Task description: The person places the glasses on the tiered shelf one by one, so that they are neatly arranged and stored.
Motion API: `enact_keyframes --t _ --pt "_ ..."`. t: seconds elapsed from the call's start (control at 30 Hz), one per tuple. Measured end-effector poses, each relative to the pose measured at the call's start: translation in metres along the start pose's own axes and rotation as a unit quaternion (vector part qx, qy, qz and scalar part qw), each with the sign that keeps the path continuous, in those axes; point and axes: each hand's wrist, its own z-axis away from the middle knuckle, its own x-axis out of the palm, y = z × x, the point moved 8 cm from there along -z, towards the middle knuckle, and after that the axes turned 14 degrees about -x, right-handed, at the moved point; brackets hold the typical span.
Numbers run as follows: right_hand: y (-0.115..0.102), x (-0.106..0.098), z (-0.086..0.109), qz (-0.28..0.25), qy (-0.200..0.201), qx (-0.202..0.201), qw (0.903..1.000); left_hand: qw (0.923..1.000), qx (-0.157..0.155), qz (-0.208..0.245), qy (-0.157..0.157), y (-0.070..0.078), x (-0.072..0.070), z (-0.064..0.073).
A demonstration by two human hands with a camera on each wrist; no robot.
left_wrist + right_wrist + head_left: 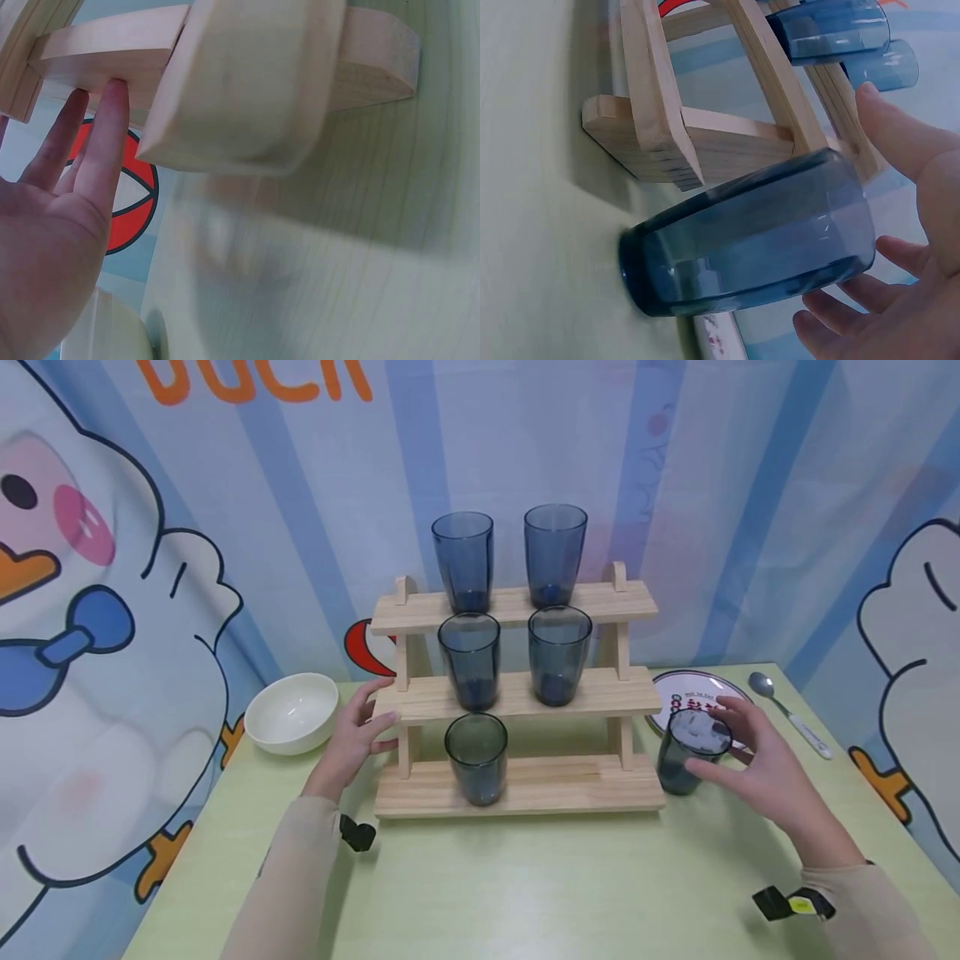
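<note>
A three-tier wooden rack [525, 693] holds blue-grey drinking glasses: two on the top tier, two on the middle, and one glass [477, 760] on the lowest, left of centre. At the rack's left side is my left hand [352, 739], its extended fingertips [114, 90] right at a wooden side piece. Another glass [750, 236] stands upright on the table, just right of the rack. Around its upper part my right hand [768, 764] is spread, with the thumb [900, 139] apart from the glass in the right wrist view and the other fingers close by the rim.
A white bowl [291, 714] stands left of the rack on the pale green table [540, 885]. Behind the right-hand glass lies a printed plate [678, 685], with a spoon [791, 714] to its right. A curtain with cartoon ducks [90, 710] hangs behind the table.
</note>
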Motion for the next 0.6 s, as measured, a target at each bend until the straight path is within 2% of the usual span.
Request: enact_keyframes --t 0.27,0.6 --pt "0.024 0.008 0.007 -0.054 0.003 0.059 0.9968 1.0 0.0 -0.001 -0.002 0.0 0.001 0.0" --pt "0.037 0.017 0.006 -0.113 0.032 0.028 0.9927 1.0 -0.001 -0.003 0.0 -0.001 0.0 -0.001"
